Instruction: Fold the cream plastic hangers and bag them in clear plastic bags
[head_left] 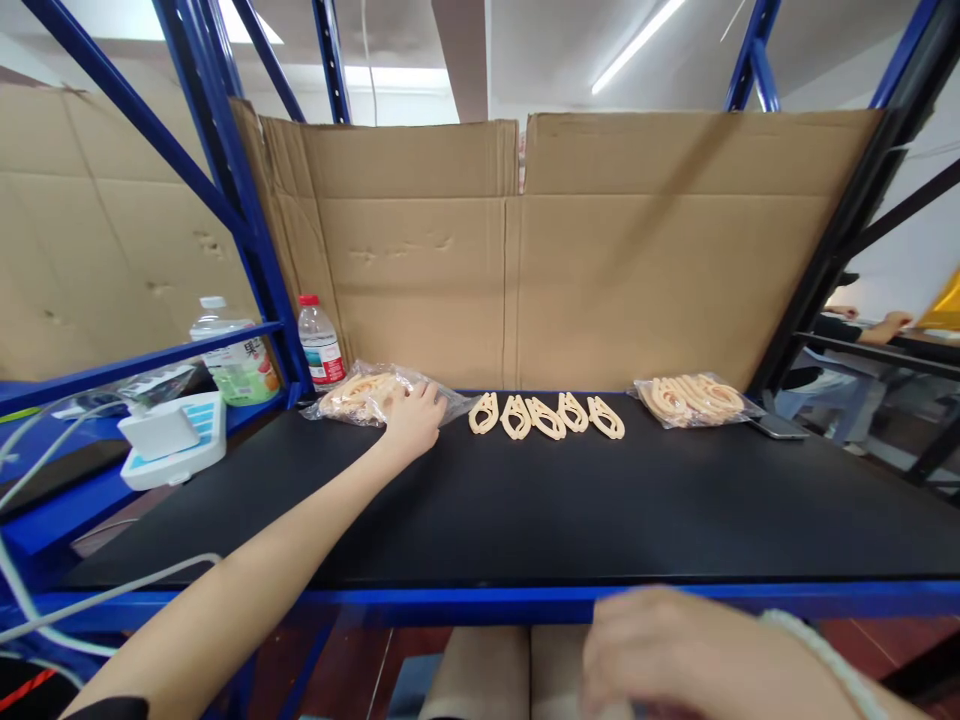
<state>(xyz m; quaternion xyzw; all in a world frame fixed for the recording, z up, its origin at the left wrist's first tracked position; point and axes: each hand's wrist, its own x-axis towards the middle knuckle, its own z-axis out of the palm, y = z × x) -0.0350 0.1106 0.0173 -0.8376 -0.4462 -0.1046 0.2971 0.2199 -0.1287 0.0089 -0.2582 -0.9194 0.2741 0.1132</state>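
Note:
My left hand (pixel 412 418) reaches far across the black table top (pixel 525 510) and rests on the mouth of a clear plastic bag of beige clips (pixel 360 395) at the back left; whether it grips a clip is hidden. Several beige hair clips (pixel 546 416) lie in a row at the back middle. A second clear bag of the same clips (pixel 694 400) lies at the back right. My right hand (pixel 675 655) is blurred, low below the table's front edge, fingers curled with nothing seen in it.
A cardboard wall (pixel 525 250) backs the table. Two water bottles (pixel 321 342) and a white device (pixel 176 435) stand at the left by the blue rack post (pixel 247 220). A phone (pixel 778 427) lies beside the right bag. Another person's arm (pixel 885 325) shows far right.

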